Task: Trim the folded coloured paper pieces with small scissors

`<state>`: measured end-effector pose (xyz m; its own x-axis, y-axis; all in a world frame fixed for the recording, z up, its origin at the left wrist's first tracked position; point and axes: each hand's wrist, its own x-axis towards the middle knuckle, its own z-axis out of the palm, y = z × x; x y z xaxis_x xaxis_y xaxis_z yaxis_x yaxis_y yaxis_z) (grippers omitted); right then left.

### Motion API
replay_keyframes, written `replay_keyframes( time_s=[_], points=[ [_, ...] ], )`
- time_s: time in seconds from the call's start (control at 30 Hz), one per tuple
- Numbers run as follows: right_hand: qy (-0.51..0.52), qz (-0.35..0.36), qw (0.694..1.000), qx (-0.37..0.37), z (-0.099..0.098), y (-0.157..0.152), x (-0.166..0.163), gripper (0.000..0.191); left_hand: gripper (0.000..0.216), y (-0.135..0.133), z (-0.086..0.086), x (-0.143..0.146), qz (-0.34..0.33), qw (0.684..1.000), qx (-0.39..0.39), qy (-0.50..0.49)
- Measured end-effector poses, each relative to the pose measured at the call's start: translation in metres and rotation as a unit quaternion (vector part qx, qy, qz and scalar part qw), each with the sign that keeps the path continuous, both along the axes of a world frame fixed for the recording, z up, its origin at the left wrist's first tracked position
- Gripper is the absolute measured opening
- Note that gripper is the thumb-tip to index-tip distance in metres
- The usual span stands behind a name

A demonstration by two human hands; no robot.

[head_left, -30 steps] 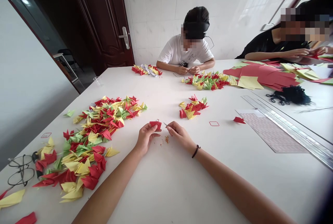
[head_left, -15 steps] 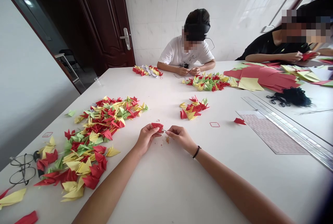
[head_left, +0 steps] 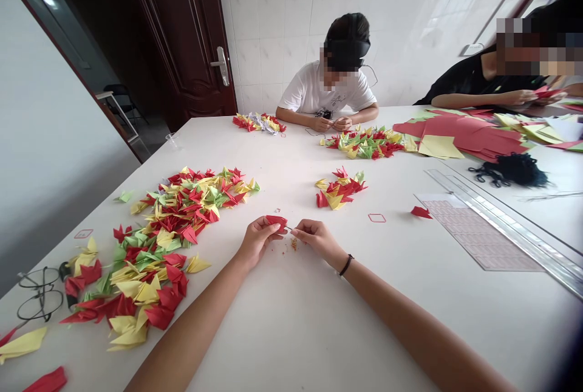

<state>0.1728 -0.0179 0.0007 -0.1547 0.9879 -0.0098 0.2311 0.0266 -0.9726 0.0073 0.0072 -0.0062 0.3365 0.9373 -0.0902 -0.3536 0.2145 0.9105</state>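
Note:
Between the thumb and fingers of my left hand point(head_left: 259, 241) is a red folded paper crane point(head_left: 276, 220). My right hand point(head_left: 317, 239) pinches a thin needle-like piece point(head_left: 288, 228), whose tip meets the right side of the red paper; how deep it goes in is hidden. Just below the fingertips lies a small scatter of tiny golden beads point(head_left: 294, 245). To the left spreads a large pile of red, yellow and green paper cranes point(head_left: 182, 216). A smaller group of cranes point(head_left: 340, 188) sits beyond my right hand.
Eyeglasses point(head_left: 40, 295) lie at the left edge. On the right are a single red folded piece point(head_left: 421, 212), a patterned sheet point(head_left: 478, 234), a clear ruler point(head_left: 505, 228), black cord point(head_left: 512, 170) and stacked coloured paper point(head_left: 469, 134). Two people point(head_left: 325, 91) sit across the table, their hands busy.
My hands keep nearly the same pose on the red crane and the thin piece. The view shifts very slightly. At the far right, the other person's red paper has tilted a little.

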Motion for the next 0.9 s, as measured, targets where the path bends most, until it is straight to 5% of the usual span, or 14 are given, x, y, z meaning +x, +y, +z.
replay_keyframes(
  time_s=[0.23,0.9],
  points=[
    [-0.003,-0.012,1.0,0.001,-0.0025,0.0004,-0.0001,0.028,0.027,-0.0047,0.0018,0.0054,0.023,0.996,0.043,0.07],
    [0.035,-0.013,0.999,-0.015,0.0032,-0.0004,-0.0022,0.027,0.027,-0.003,0.0054,0.0043,0.073,0.994,0.007,0.082]
  ],
)
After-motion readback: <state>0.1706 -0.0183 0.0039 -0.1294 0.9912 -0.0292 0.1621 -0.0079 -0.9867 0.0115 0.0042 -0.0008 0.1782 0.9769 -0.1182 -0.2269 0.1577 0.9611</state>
